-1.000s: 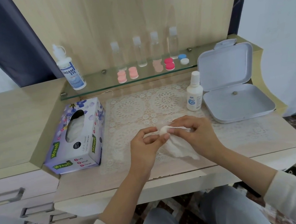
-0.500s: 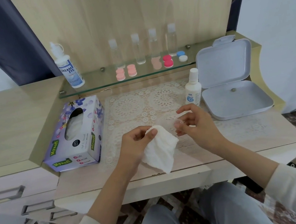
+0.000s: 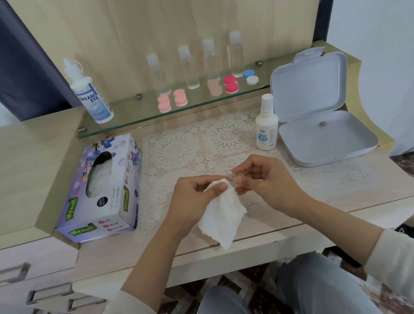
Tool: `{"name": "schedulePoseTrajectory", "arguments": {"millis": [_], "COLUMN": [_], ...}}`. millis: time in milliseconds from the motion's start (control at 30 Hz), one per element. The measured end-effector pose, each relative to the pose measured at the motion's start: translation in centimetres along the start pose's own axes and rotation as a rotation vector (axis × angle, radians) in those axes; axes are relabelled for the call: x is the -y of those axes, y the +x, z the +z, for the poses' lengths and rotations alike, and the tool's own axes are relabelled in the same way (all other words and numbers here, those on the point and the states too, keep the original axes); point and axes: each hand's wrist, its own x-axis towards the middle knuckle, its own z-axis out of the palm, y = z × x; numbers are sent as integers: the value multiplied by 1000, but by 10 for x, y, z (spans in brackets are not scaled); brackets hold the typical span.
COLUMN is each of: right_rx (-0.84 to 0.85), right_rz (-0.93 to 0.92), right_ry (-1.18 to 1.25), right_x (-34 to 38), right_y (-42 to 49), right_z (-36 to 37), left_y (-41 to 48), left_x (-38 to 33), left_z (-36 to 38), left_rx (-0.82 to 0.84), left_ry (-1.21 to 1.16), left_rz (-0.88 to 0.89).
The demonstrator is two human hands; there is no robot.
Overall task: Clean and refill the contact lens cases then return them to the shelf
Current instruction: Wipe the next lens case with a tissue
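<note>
Wiping seems to be the step in hand. Above the front of the worktop [image 3: 353, 188] the left hand [image 3: 193, 201] has its grip clamped on a crumpled white tissue [image 3: 223, 221], thumb on top, and the loose end hangs down toward the worktop edge. Just beside it, the right hand [image 3: 266, 183] has its grip pinched on a small clear piece [image 3: 237, 179]. I judge this to be part of a lens case, but it is too blurred to say if it is a cap or a cup. Tissue and piece touch or nearly touch; I cannot tell which. On the glass shelf [image 3: 128, 120] five lens cases [image 3: 230, 84] lie in a row before four clear bottles [image 3: 189, 70]: three pink, one red, one blue and white. Nothing shows whether these are already cleaned. A small white bottle [image 3: 265, 126] stands with its cap on beside the open grey box [image 3: 326, 136], so refilling of this piece looks not yet begun. What is left, in my judgement: finish wiping, refill, close, and put the case back on the shelf.
</note>
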Motion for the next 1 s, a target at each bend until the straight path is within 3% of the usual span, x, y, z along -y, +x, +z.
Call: {"name": "schedulePoseTrajectory", "arguments": {"millis": [167, 333, 533, 700, 900, 1000], "right_rx": [-17, -17, -24, -25, -35, -29], "right_rz": [22, 32, 50, 22, 43, 42], "right_ry": [-3, 53, 47, 33, 50, 62], "right_x": [1, 4, 5, 8, 7, 9], "right_y": [2, 2, 2, 2, 3, 2], "right_z": [-2, 1, -1, 4, 1, 2], "left_y": [1, -1, -1, -1, -2, -4], "left_x": [1, 0, -2, -5, -1, 0], "left_z": [-6, 0, -4, 4, -2, 2], "left_rx": [75, -49, 35, -112, -26, -89], "left_ry": [-43, -44, -12, -23, -27, -32], "left_rz": [-29, 5, -6, 30, 12, 34]}}
